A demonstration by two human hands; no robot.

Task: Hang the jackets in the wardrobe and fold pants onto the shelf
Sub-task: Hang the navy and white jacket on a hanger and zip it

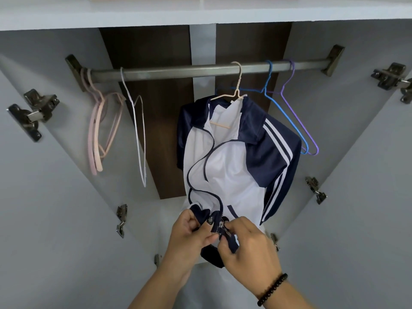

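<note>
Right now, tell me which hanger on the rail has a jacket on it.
The cream hanger, near the middle of the rail, carries the navy and white jacket. The pink hangers, white hanger, blue hanger and purple hanger hang bare.

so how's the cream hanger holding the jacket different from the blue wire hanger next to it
The cream hanger carries the navy and white zip jacket; the thin blue wire hanger carries nothing. The cream one is largely hidden inside the jacket's collar, while the blue one shows almost its whole outline. The cream one hangs left of the blue one. Both hook over the same grey metal rail.
</note>
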